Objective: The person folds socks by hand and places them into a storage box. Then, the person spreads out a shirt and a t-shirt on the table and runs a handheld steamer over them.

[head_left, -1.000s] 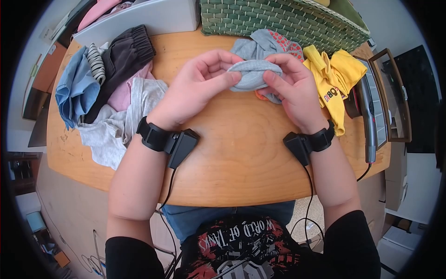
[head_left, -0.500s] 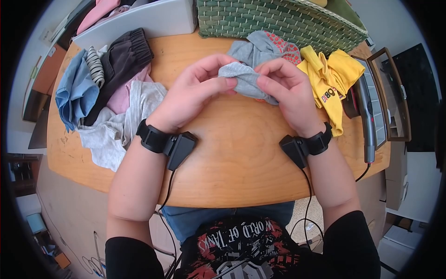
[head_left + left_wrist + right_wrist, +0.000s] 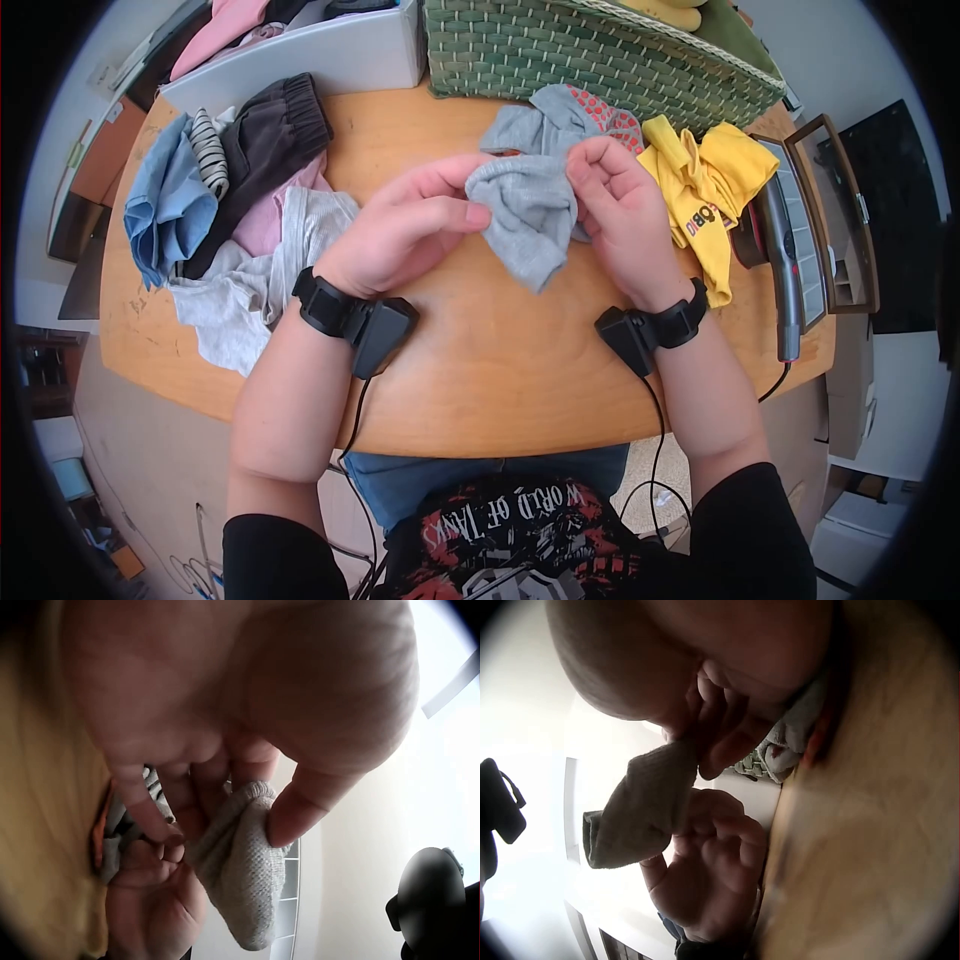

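Observation:
A grey knitted sock [image 3: 525,225] hangs between my two hands over the table, its lower end pointing toward me. My left hand [image 3: 400,225] pinches its edge, with the thumb lying on the near side; the left wrist view shows the knit of the sock [image 3: 247,885] below that thumb. At the opposite edge, my right hand [image 3: 622,205] pinches the fabric between thumb and fingers. Just behind the hands lies more grey cloth with red dots [image 3: 603,112], partly covered by the held sock.
On the left lie blue cloth [image 3: 170,210], dark trousers [image 3: 275,130] and light grey clothing [image 3: 225,300]. To the right are a yellow garment [image 3: 705,190] and a corded styling tool [image 3: 785,270]. A white bin [image 3: 320,60] and green woven basket [image 3: 590,60] stand behind.
The sock was bunched up between both hands; it has been turned and loosened and now hangs down toward me. Both hands still hold it, and the right hand has shifted slightly.

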